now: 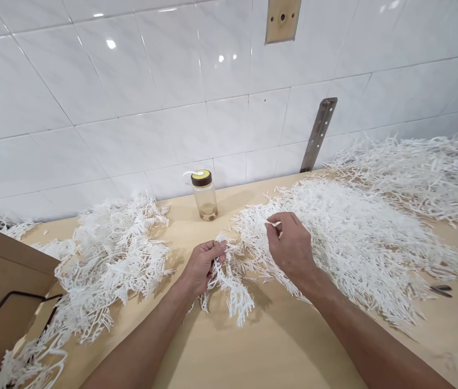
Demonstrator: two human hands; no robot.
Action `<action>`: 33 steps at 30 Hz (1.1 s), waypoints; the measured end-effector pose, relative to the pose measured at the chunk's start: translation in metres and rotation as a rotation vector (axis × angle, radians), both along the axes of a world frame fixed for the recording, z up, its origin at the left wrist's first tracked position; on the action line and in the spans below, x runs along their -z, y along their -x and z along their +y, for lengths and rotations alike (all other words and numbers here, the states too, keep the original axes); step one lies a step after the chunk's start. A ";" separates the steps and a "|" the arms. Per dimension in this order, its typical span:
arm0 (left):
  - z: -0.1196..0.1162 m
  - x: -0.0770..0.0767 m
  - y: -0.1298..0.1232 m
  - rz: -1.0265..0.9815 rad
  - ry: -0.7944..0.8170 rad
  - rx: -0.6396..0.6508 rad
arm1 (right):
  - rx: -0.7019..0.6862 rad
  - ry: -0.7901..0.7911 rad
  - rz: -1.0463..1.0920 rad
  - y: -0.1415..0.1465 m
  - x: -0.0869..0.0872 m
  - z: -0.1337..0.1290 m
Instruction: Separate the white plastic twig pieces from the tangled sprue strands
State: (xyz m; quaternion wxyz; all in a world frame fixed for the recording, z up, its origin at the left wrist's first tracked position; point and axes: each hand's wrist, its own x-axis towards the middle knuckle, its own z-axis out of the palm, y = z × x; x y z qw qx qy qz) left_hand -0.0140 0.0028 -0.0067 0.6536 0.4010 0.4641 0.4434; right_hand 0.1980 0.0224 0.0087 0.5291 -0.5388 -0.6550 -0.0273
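My left hand (206, 263) is closed around a bunch of white branching sprigs (239, 297), which look like plastic and hang below the fingers just above the table. To its right, my right hand (289, 240) is pinched at the near left part of a big pile of loose white sprigs (350, 237). A small white sprig seems to show between thumb and forefinger, though it blends with the pile behind. Left of my left hand lies a heap of bushier, bunched white sprigs (119, 254).
A clear jar (205, 202) with a dark and yellow-green lid stands near the tiled wall. Longer white strands (427, 167) lie at the back right. A small dark metal tool (442, 290) rests at the right. A cardboard box (6, 286) occupies the left edge. A perforated metal strip (318, 135) leans on the wall.
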 end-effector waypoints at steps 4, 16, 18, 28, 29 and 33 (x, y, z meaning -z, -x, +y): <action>-0.001 0.000 -0.002 -0.011 -0.008 0.009 | -0.258 0.083 0.017 0.014 -0.004 -0.014; -0.013 -0.018 -0.018 0.076 -0.002 -0.138 | -0.398 0.285 -0.005 0.041 0.014 -0.024; -0.014 -0.018 -0.020 0.095 -0.012 -0.150 | -0.384 0.283 -0.019 0.044 0.012 -0.026; -0.007 -0.004 -0.022 0.334 -0.251 -0.234 | -0.255 0.304 -0.155 0.051 0.015 -0.023; -0.006 -0.003 -0.022 0.356 -0.283 -0.231 | -0.236 0.311 -0.171 0.052 0.016 -0.022; -0.005 -0.005 -0.021 0.370 -0.318 -0.185 | -0.182 0.290 -0.235 0.053 0.022 -0.014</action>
